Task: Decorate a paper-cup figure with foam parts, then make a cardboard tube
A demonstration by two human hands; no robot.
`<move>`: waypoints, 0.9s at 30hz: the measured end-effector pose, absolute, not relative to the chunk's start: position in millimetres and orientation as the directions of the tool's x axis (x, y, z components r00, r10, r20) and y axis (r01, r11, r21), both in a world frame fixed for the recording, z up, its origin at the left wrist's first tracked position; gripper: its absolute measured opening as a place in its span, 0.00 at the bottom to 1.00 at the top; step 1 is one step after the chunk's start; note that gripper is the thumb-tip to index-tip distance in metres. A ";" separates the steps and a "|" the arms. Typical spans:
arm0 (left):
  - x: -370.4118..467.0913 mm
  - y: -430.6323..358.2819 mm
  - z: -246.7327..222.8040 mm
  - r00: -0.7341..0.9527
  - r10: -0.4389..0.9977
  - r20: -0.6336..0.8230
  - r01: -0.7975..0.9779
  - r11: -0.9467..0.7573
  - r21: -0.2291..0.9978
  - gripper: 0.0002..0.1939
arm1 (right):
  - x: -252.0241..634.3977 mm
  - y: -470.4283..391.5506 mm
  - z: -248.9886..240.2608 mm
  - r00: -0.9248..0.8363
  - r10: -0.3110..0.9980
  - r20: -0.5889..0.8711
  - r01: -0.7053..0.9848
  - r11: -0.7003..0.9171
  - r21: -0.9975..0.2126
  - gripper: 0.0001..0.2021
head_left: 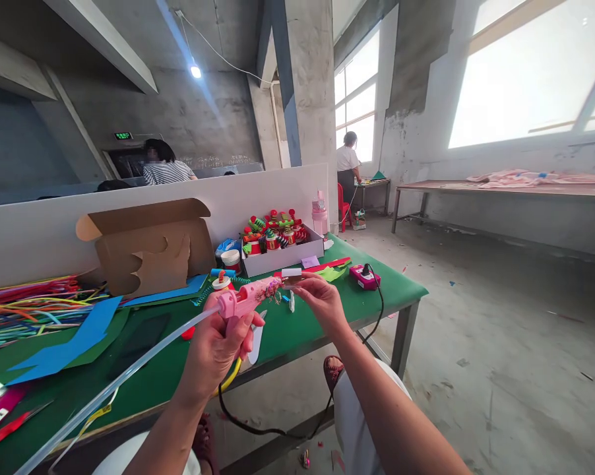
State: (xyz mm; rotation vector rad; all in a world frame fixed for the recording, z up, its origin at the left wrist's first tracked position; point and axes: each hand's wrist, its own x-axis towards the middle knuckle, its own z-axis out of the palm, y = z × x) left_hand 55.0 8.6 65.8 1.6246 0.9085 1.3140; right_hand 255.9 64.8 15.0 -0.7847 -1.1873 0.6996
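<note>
My left hand [218, 343] is wrapped round a pink hot glue gun [245, 297], held level above the front edge of the table. A long clear glue stick [144, 363] trails from its back end down to the left. Strings and scraps cling to the gun's front. At the nozzle my right hand [322, 300] has its fingers pinched on a small brownish piece, too small to name. Just above those fingertips shows a white piece [291, 272]. Scissors [256, 340], partly hidden, lie behind my left hand.
Behind the gun, a white box [282, 262] holds several red and green figures. An open cardboard box [152, 244], coloured pipe cleaners [35, 310] and blue sheets [74, 343] lie left. A pink power socket [365, 277] with black cable sits right. Other people are farther back.
</note>
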 end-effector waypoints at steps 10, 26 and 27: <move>53.2 4.8 66.5 0.095 0.912 0.398 0.056 -0.404 0.913 0.17 | 252.5 58.3 18.7 0.197 0.646 0.737 0.250 0.694 -0.675 0.03; 56.7 -1.0 74.1 0.150 0.935 0.322 0.096 -0.338 0.936 0.19 | 251.3 59.3 18.6 0.219 0.630 0.745 0.299 0.684 -0.665 0.03; 56.8 -0.8 74.3 0.147 0.936 0.319 0.089 -0.334 0.938 0.19 | 251.2 59.2 18.6 0.216 0.630 0.746 0.303 0.684 -0.664 0.03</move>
